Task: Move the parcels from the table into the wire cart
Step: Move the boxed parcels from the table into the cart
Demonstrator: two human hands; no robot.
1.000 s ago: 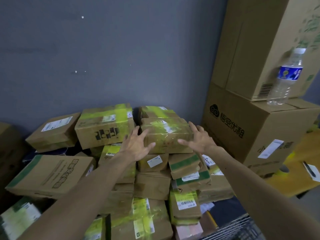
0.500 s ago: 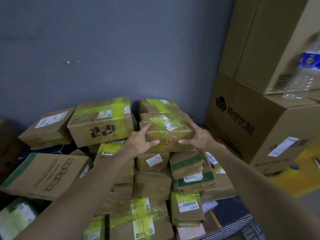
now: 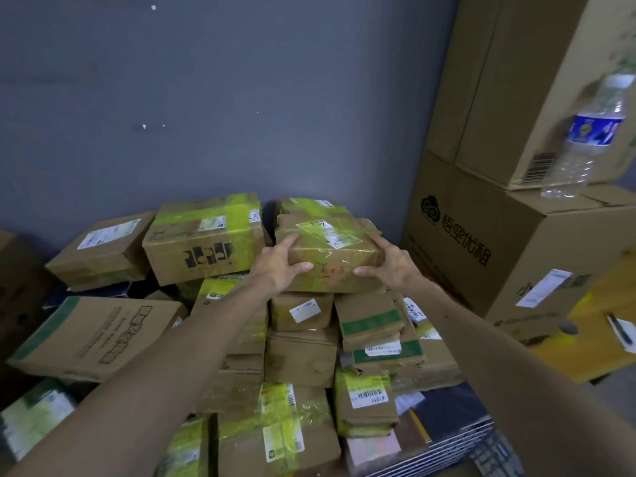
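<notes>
Parcel [image 3: 332, 258] lies atop the pile of boxes [image 3: 303, 356], at twelve o'clock from us. Our left hand [image 3: 277, 266] grips its nine o'clock end, our right hand [image 3: 392, 263] its three o'clock end.

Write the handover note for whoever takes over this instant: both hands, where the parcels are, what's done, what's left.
Left hand: grips the left end of the top parcel, thumb on its front.
Right hand: grips the right end of the same parcel.
Parcels: the held one sits atop the pile; many more lie around it.
Cart: only a blurred wire grid shows at lower right, likely the cart; its contents are out of view.
Done: parcel grasped; whether it is lifted cannot be told.
Left: carry it to the cart, then the rest.
</notes>
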